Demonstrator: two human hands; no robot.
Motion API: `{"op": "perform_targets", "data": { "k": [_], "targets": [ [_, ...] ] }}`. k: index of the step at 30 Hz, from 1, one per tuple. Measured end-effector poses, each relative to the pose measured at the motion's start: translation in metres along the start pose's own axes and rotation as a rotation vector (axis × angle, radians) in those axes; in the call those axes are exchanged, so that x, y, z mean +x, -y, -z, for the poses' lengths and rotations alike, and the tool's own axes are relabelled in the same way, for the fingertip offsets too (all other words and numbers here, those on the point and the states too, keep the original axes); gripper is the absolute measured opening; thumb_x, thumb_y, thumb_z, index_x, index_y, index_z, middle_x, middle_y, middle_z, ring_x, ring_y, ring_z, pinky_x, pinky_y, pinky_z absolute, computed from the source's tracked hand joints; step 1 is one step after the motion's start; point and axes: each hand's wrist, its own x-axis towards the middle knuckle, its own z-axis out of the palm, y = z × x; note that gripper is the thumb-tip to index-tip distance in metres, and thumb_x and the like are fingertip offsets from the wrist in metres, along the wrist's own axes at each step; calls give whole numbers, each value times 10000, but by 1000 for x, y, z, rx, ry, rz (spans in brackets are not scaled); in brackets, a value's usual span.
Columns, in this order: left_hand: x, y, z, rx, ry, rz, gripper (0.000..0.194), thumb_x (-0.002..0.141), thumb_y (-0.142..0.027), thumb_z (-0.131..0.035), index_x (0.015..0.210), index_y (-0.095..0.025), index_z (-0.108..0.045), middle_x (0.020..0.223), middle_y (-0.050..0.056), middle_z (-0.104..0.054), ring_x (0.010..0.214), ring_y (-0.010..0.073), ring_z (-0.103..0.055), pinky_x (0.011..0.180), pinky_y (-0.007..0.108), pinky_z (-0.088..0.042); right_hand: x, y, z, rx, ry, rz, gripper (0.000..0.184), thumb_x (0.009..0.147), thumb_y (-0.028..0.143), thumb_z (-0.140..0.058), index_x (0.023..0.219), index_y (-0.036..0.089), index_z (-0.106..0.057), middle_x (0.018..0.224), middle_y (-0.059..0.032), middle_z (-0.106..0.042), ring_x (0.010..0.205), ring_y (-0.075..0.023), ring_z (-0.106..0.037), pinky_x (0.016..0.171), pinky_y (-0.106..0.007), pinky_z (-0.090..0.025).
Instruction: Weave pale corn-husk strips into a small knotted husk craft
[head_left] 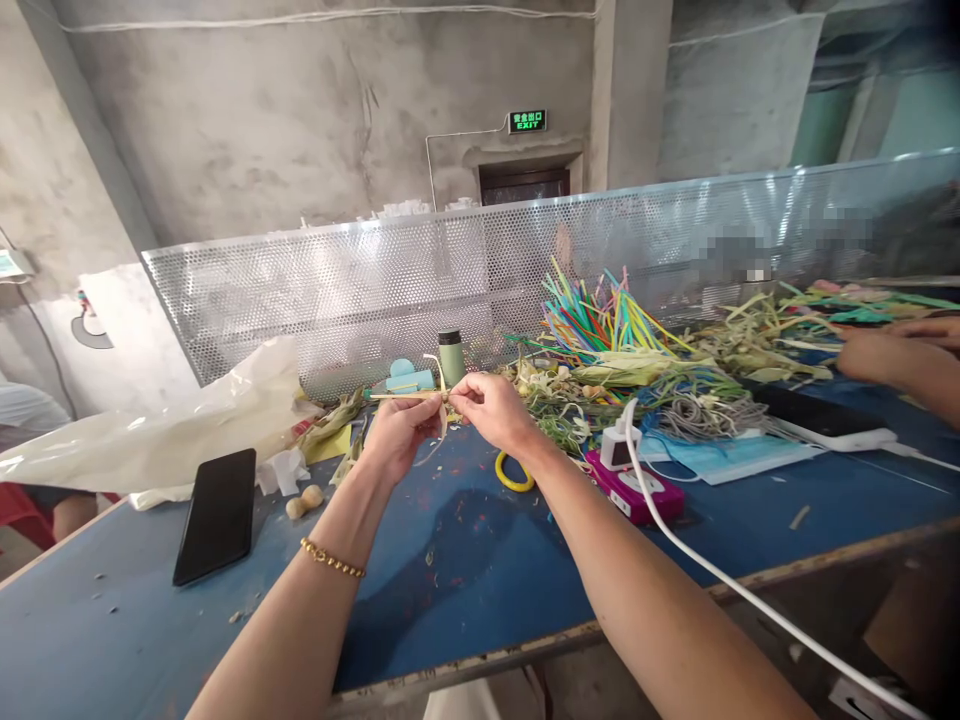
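Observation:
Over the middle of the blue table, my left hand (405, 432) pinches a thin yellowish stick (390, 396) with a green end pointing left. Close beside it, my right hand (491, 408) has its fingertips closed at the stick's other end, on a pale husk-like strip (441, 372). One end of this strip stands up between the hands and another part curls down below them. The fingers cover the exact spot where strip and stick meet. A yellow ring (514, 472) lies beneath my right wrist.
A black phone (216, 515) and wooden pieces (304, 502) lie left. Behind my hands stands a green bottle (451, 357). Colourful stems (600, 320), husks and cords cover the right, near a magenta box (637, 488) with a white cable. Another person's hand (892, 350) is far right.

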Motion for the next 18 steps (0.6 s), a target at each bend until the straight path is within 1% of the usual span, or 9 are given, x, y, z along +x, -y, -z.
{"op": "perform_targets", "data": {
  "k": [2, 5, 9, 13, 18],
  "targets": [
    [0, 1, -1, 5, 1, 1, 364, 560, -419, -926, 638, -115, -741, 594, 35, -638, 541, 105, -512, 553, 256, -394, -1, 2, -1, -14, -12, -3, 125, 826, 173, -608, 702, 166, -617, 605, 7, -613, 589, -122, -544, 586, -235, -388],
    [1, 3, -1, 31, -13, -43, 358, 537, -384, -938, 699, -113, -768, 630, 40, -661, 547, 103, -502, 545, 254, -370, -2, 4, -1, -33, -19, -15, 132, 807, 152, -603, 676, 169, -605, 600, 8, -606, 586, -122, -543, 581, -234, -381],
    [4, 7, 1, 69, -15, -83, 325, 552, -387, -923, 649, -126, -755, 608, 35, -647, 547, 108, -492, 546, 262, -361, -2, 3, 0, -13, -1, -24, 143, 808, 172, -594, 664, 174, -596, 584, 14, -595, 584, -123, -542, 578, -233, -379],
    [4, 7, 1, 79, -11, -90, 314, 573, -398, -912, 626, -137, -745, 604, 38, -649, 558, 120, -512, 566, 272, -381, -2, -1, 0, 38, 8, -35, 121, 818, 206, -598, 702, 173, -612, 596, 17, -604, 562, -122, -548, 562, -236, -389],
    [4, 5, 0, 85, -6, -97, 311, 565, -406, -908, 621, -144, -749, 599, 37, -650, 549, 122, -510, 568, 274, -389, -1, -5, 1, 22, 31, -33, 131, 839, 206, -603, 714, 171, -621, 608, 12, -618, 551, -122, -546, 561, -241, -389]
  ]
}}
